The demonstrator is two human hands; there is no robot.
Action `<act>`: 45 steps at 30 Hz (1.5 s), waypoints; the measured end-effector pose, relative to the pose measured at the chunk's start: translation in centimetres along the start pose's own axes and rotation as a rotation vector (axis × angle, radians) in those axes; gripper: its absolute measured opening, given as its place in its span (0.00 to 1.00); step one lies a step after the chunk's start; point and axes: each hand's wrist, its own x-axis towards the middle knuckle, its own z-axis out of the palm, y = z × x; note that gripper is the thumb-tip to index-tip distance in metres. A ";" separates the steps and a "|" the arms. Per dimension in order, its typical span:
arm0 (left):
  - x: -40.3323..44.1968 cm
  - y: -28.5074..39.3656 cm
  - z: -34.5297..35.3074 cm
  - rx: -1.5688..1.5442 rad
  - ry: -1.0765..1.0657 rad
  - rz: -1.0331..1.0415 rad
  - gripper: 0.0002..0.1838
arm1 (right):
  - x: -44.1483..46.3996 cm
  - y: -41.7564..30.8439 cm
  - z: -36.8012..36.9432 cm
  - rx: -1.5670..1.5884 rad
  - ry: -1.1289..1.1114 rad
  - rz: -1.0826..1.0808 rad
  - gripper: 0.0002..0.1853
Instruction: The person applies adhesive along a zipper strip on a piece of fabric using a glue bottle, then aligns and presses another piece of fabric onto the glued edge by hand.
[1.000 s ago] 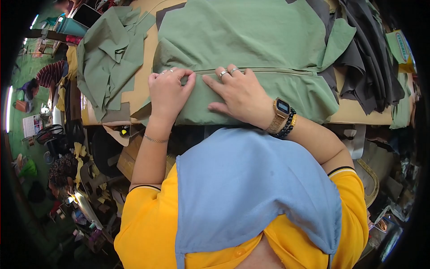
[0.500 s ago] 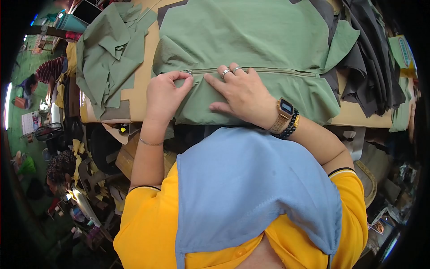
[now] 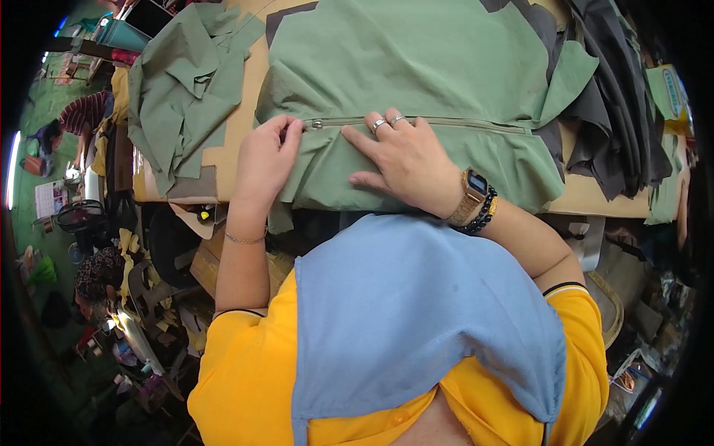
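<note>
A piece of green fabric lies on the worktable with a zipper running across its front part. The metal zipper slider sits near the zipper's left end, free of my fingers. My left hand is closed, with thumb and fingertips pinching the green fabric at the left end of the zipper; the exact bit between them is hidden. Just right of the slider, my right hand rests open on the fabric, fingers spread. Its fingertips lie along the zipper and no thing is held in it.
Crumpled green fabric pieces lie at the table's left. Dark grey fabric hangs over the right side, near a yellow and green box. Brown board covers the tabletop. A black fan and other people are off to the left.
My left hand has moved slightly left, off the zipper slider, which now shows uncovered. My right hand has stayed nearly in place on the fabric.
</note>
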 end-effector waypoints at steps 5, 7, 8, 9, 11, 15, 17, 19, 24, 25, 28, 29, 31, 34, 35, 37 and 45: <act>-0.4 1.4 -0.8 0.064 -0.067 -0.011 0.12 | 0.0 -0.2 -0.2 -0.017 -0.012 0.004 0.36; -0.5 2.2 -0.5 0.132 0.005 0.067 0.12 | -0.1 -0.1 0.0 -0.013 -0.014 -0.004 0.36; -0.5 2.3 -0.4 0.171 0.034 0.104 0.12 | 0.0 -0.2 -0.2 -0.013 -0.030 -0.006 0.36; -0.5 2.1 -0.1 0.183 0.060 0.152 0.12 | 0.1 -0.2 -0.4 -0.012 -0.046 -0.003 0.36; -0.4 1.5 0.8 0.213 0.103 0.257 0.11 | 0.1 -0.3 -0.5 -0.010 -0.060 -0.001 0.36; -0.7 2.2 1.3 0.195 0.088 0.263 0.11 | 0.0 -0.1 -0.7 0.004 -0.044 -0.012 0.36; -0.8 2.2 1.3 0.206 0.108 0.380 0.12 | -0.1 -0.1 -0.6 0.012 -0.031 -0.015 0.36; -0.4 1.5 1.2 0.241 0.047 0.480 0.13 | -0.2 -0.1 -0.5 0.015 -0.017 -0.015 0.36; -0.4 1.6 0.5 0.167 -0.043 0.445 0.12 | -0.3 0.1 -0.4 0.035 0.004 -0.021 0.36; -0.4 1.3 0.8 0.145 -0.034 0.435 0.11 | -0.3 0.0 -0.4 0.041 0.006 -0.019 0.36; -0.5 1.5 1.3 0.133 0.008 0.384 0.11 | -0.3 0.0 -0.5 0.039 -0.011 -0.006 0.35; -0.5 1.7 1.4 0.139 0.024 0.363 0.11 | -0.4 0.0 -0.5 0.038 -0.006 -0.010 0.35; -0.3 1.6 1.6 0.157 0.021 0.302 0.11 | -0.4 0.1 -0.4 0.034 0.004 -0.018 0.34; -0.2 1.6 1.4 0.097 0.004 0.251 0.10 | -0.4 0.1 -0.6 0.037 -0.013 -0.014 0.34; -0.1 1.7 1.2 0.062 -0.004 0.241 0.10 | -0.4 0.1 -0.6 0.037 -0.010 -0.015 0.34; -0.1 1.9 0.8 0.006 -0.022 0.188 0.09 | -0.4 0.1 -0.5 0.040 -0.005 -0.017 0.34; 0.5 2.6 0.2 -0.101 -0.036 -0.008 0.09 | -0.5 0.1 -0.6 0.042 0.004 -0.019 0.34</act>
